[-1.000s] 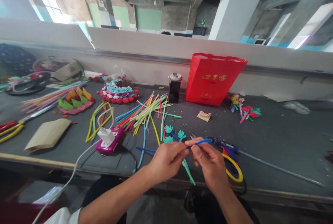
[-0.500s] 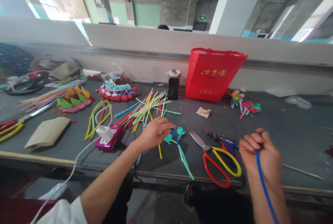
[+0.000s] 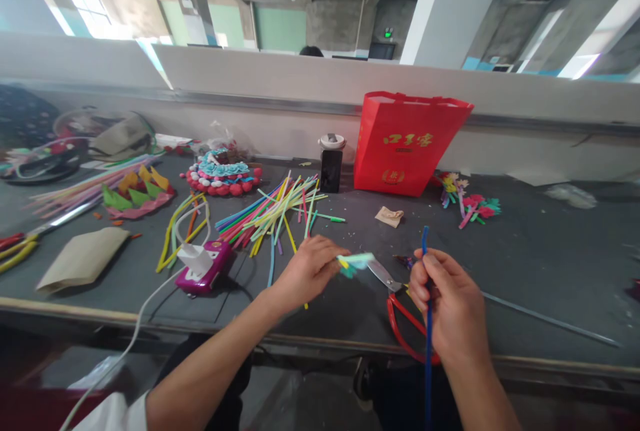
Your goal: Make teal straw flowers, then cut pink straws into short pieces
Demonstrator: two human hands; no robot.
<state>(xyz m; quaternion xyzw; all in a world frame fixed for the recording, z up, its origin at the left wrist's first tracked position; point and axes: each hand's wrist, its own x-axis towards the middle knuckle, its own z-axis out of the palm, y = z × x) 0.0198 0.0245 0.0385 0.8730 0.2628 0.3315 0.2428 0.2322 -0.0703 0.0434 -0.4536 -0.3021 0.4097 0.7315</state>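
Note:
My left hand (image 3: 315, 263) is closed round a small bunch of teal and light-green pipe cleaners (image 3: 356, 261) with a bit of yellow. Part of the bunch is hidden by the fingers. My right hand (image 3: 447, 294) pinches a long blue pipe cleaner (image 3: 429, 351); its short tip sticks up above the thumb and the rest hangs past the table edge. Between and behind the hands lie large scissors (image 3: 395, 311) with red and yellow handles, partly covered by my right hand. Only the tip of a glue gun (image 3: 404, 261) shows behind them.
A pile of coloured pipe cleaners (image 3: 280, 207) lies left of centre, near a purple power socket (image 3: 207, 269) with a white plug and cable. A red bag (image 3: 410, 144), a phone (image 3: 331, 171) and pipe-cleaner flowers (image 3: 475, 207) stand or lie behind. A metal rod (image 3: 550, 318) lies right.
My right hand has moved left with the blue pipe cleaner, which now stands nearly upright. The teal flower bunch has swung from lying downward to pointing right from my left hand.

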